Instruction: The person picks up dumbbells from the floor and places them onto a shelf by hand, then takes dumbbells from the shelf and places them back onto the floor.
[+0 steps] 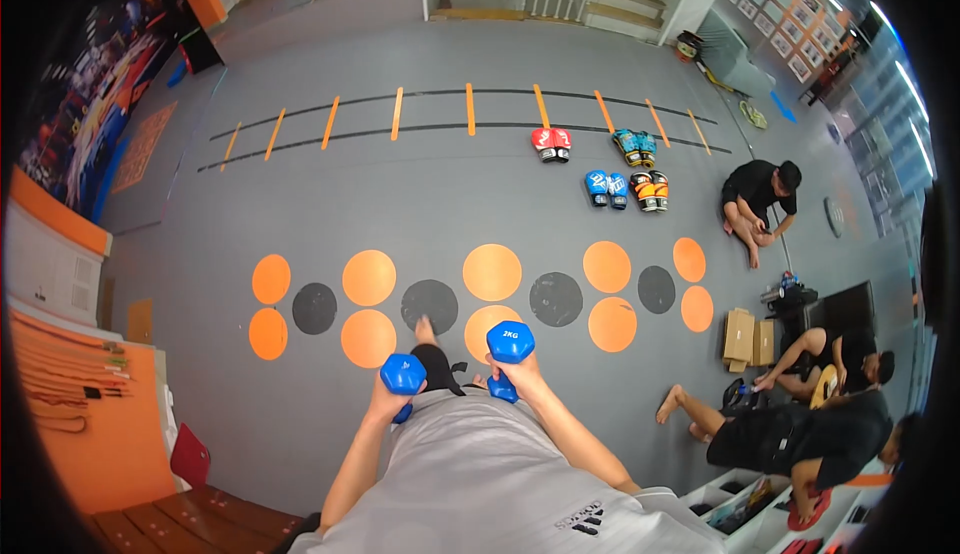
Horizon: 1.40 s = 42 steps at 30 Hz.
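Observation:
Two blue dumbbells are held upright in front of the grey shirt. My left hand (384,398) is closed around the handle of the left dumbbell (403,374), whose lower end shows beneath the hand. The right dumbbell (511,341), marked 2KG, is in my right hand (518,376), with its lower end also visible below the fingers. The two dumbbells are apart from each other. One bare foot (425,331) is over a black floor circle (430,306); black trousers show between the hands.
Orange circles (492,272) and a ladder pattern (470,109) mark the grey floor. Red gloves (551,145), blue gloves (607,189) and other pairs lie ahead. Several people are at the right, one seated (758,199), near cardboard boxes (739,339). A wooden bench (200,522) stands lower left.

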Available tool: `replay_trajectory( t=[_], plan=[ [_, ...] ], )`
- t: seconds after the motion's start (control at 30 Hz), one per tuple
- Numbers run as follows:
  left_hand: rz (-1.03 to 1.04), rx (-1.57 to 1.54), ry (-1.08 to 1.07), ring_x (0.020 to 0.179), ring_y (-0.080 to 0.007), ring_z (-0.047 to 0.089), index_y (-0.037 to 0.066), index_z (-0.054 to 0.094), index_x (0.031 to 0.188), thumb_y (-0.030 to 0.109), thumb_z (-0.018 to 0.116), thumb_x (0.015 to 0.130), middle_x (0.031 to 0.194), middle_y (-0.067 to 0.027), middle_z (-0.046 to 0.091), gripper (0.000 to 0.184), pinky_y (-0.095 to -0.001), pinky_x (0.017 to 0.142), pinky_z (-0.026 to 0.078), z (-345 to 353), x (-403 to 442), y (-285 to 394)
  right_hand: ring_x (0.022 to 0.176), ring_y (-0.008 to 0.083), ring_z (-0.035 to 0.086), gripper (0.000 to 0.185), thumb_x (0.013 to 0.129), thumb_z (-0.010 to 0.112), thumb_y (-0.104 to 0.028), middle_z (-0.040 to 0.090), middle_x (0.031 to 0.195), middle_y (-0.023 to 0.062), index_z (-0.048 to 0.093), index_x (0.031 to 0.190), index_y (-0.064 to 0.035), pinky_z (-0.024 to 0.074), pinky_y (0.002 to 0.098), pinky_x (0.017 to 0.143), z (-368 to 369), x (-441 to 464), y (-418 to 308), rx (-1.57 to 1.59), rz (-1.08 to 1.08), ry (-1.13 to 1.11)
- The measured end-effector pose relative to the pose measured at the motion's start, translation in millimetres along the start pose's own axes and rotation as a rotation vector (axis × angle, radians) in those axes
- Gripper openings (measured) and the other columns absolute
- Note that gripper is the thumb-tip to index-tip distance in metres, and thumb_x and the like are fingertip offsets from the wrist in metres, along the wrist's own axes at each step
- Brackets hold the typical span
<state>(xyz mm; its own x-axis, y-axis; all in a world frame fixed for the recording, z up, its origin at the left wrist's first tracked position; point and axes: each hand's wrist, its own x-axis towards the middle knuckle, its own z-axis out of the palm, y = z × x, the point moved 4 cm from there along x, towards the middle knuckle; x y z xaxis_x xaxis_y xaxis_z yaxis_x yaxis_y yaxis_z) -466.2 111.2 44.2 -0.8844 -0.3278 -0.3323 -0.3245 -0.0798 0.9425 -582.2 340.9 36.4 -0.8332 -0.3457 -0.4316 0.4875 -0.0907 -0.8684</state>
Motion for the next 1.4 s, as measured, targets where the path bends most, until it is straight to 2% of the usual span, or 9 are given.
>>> replay_trajectory(
  t=[0.2, 0.37, 0.47, 0.67, 0.8, 0.87, 1.07, 1.3, 1.4],
  plan=[
    [-0.108, 0.036, 0.016, 0.050, -0.0099, 0.057, 0.004, 0.060, 0.085, 0.014, 0.082, 0.068, 0.067, -0.0005, 0.062, 0.030, -0.0263, 0.047, 0.046, 9, 153, 20, 0.050, 0.0132, 0.054, 0.016, 0.076, 0.071, -0.002, 0.058, 0.066, 0.0041, 0.057, 0.083, -0.0065, 0.0428, 0.0284, 0.046, -12, 114, -43, -0.084, 0.048, 0.086],
    [0.262, 0.136, -0.051, 0.072, -0.0095, 0.062, 0.003, 0.065, 0.082, 0.006, 0.070, 0.067, 0.074, -0.0042, 0.067, 0.016, -0.0299, 0.066, 0.050, 37, 314, 129, 0.048, 0.0121, 0.051, 0.013, 0.077, 0.066, -0.001, 0.055, 0.060, 0.0019, 0.057, 0.085, -0.0063, 0.0407, 0.0262, 0.046, -24, 230, -119, 0.021, -0.008, 0.248],
    [0.077, 0.315, -0.247, 0.069, -0.0101, 0.060, 0.004, 0.063, 0.082, 0.005, 0.070, 0.068, 0.074, -0.0022, 0.064, 0.015, -0.0298, 0.063, 0.049, 56, 401, 155, 0.050, 0.0165, 0.053, 0.011, 0.078, 0.061, -0.001, 0.057, 0.066, 0.0071, 0.055, 0.086, -0.0035, 0.0414, 0.0292, 0.049, -27, 286, -173, 0.045, -0.041, 0.304],
    [-0.218, -0.060, -0.301, 0.060, -0.0084, 0.057, 0.007, 0.061, 0.078, 0.007, 0.068, 0.073, 0.067, -0.0001, 0.059, 0.009, -0.0269, 0.051, 0.048, 151, 529, 191, 0.066, 0.0162, 0.057, 0.017, 0.072, 0.060, 0.001, 0.059, 0.076, 0.0060, 0.057, 0.088, -0.0023, 0.0457, 0.0299, 0.063, -41, 411, -235, 0.050, -0.068, 0.378],
    [-0.225, -0.157, -0.317, 0.070, -0.0095, 0.057, 0.007, 0.060, 0.093, 0.006, 0.071, 0.076, 0.080, 0.0000, 0.059, 0.020, -0.0273, 0.062, 0.048, 214, 591, 165, 0.071, 0.0169, 0.059, 0.023, 0.071, 0.062, 0.002, 0.060, 0.079, 0.0060, 0.058, 0.093, -0.0021, 0.0481, 0.0302, 0.068, -72, 493, -224, 0.053, -0.057, 0.379],
    [-0.187, -0.040, -0.146, 0.099, -0.0136, 0.058, 0.005, 0.059, 0.110, 0.002, 0.070, 0.070, 0.104, -0.0034, 0.061, 0.042, -0.0314, 0.089, 0.046, 232, 634, 166, 0.090, 0.0150, 0.058, 0.041, 0.067, 0.062, 0.003, 0.060, 0.096, 0.0038, 0.057, 0.107, -0.0027, 0.0473, 0.0308, 0.080, -97, 545, -205, 0.048, 0.105, 0.343],
    [-0.593, -0.171, 0.000, 0.090, -0.0134, 0.059, 0.004, 0.058, 0.102, -0.003, 0.066, 0.069, 0.095, -0.0022, 0.060, 0.034, -0.0294, 0.081, 0.047, 287, 778, -61, 0.088, 0.0167, 0.057, 0.039, 0.067, 0.055, 0.007, 0.058, 0.094, 0.0039, 0.056, 0.104, -0.0055, 0.0458, 0.0292, 0.079, -178, 729, -43, 0.101, 0.431, 0.336],
    [-0.890, 0.388, -0.039, 0.089, -0.0152, 0.063, 0.002, 0.064, 0.103, 0.017, 0.071, 0.074, 0.094, -0.0064, 0.067, 0.033, -0.0299, 0.078, 0.049, 315, 976, -240, 0.095, 0.0161, 0.054, 0.043, 0.070, 0.050, -0.002, 0.055, 0.101, 0.0053, 0.055, 0.112, -0.0017, 0.0438, 0.0281, 0.084, -251, 914, 181, 0.146, 0.612, 0.391],
    [-1.006, 0.163, -0.106, 0.120, -0.0279, 0.044, 0.000, 0.038, 0.139, 0.023, 0.066, 0.071, 0.131, -0.0213, 0.046, 0.077, -0.0361, 0.102, 0.033, 307, 972, -433, 0.097, 0.0166, 0.052, 0.048, 0.067, 0.050, -0.002, 0.054, 0.101, 0.0042, 0.053, 0.114, -0.0030, 0.0416, 0.0292, 0.088, -286, 960, 318, 0.133, 0.560, 0.340]
  ],
)
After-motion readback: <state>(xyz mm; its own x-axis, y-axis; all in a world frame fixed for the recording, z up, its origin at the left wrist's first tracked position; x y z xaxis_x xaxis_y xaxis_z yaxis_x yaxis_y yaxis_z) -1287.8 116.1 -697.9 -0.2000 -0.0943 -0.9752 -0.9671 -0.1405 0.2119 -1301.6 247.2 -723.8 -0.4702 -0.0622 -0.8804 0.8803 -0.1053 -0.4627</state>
